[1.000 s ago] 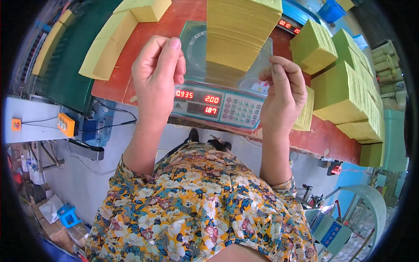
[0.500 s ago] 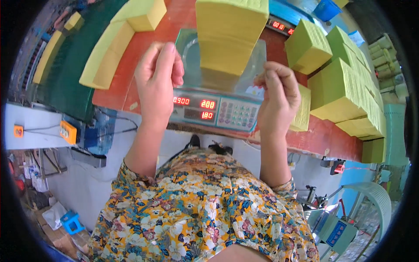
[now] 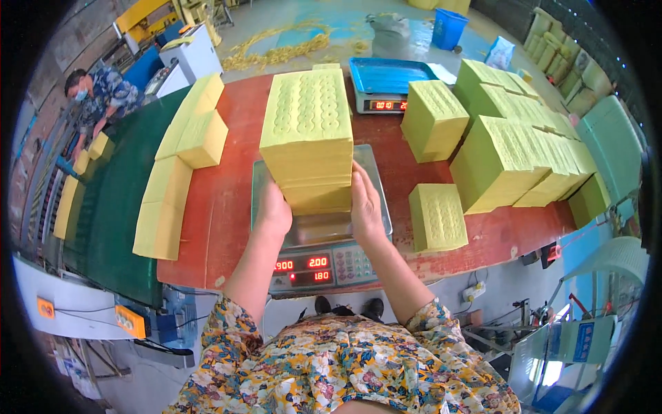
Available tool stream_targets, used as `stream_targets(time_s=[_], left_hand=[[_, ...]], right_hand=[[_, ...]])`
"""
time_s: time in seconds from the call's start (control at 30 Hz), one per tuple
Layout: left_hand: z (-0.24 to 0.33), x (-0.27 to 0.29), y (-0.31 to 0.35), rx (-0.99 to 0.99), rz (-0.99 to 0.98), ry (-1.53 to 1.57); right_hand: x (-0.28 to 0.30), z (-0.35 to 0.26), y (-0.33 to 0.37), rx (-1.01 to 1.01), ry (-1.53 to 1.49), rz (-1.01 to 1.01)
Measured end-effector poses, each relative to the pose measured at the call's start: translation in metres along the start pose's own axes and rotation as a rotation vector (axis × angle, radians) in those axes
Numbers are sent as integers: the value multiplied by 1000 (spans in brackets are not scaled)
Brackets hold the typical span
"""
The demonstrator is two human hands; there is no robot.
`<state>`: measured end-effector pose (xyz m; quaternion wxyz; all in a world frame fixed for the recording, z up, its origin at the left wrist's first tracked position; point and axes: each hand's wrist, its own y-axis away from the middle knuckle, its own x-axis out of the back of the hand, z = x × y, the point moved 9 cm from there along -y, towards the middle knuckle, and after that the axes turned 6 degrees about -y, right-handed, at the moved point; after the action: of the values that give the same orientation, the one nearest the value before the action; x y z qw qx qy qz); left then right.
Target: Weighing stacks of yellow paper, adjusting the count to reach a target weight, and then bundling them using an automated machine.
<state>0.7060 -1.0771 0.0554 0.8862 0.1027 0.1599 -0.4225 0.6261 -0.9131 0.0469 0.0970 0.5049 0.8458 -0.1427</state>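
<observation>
A tall stack of yellow paper (image 3: 307, 155), its top stamped with rows of ring patterns, stands over the metal pan (image 3: 376, 214) of a digital scale (image 3: 353, 265). My left hand (image 3: 276, 208) is pressed to its lower left side, and my right hand (image 3: 367, 201) to its lower right side. Both grip it between them, with some fingers hidden behind the paper. I cannot tell whether its base rests on the pan. Red digits glow on the scale's front panel, just below my hands.
More yellow stacks stand right, including a small one (image 3: 439, 217) and a large group (image 3: 503, 162). Others line the table's left edge (image 3: 164, 196) beside a green belt (image 3: 114, 207). A second, blue-topped scale (image 3: 389, 74) sits behind. A masked person (image 3: 110, 96) works far left.
My hands were raised and apart from the stack; now they have closed in on its lower sides. The view has tilted up, showing more of the table and the far floor.
</observation>
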Motion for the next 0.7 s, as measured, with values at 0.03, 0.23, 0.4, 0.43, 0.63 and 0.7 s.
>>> stream_targets(time_s=[0.03,0.23,0.4,0.43,0.63,0.7], left_hand=[[3,-4,4,-9,5,4],[-16,-30,49,88,104,48],[-45,-42,88,126,200,89],[-49,-41,94,122,205,85],[-11,-72,89,56,160,149],[29,-96,89,56,79,155]], right_hand=[[4,-1,2,4,-2,7],[38,-20,41,22,-21,24],[79,-37,70,22,5,33],[84,-43,72,24,53,14],[122,-39,55,-82,-76,-93],[148,-33,56,-70,7,-40]])
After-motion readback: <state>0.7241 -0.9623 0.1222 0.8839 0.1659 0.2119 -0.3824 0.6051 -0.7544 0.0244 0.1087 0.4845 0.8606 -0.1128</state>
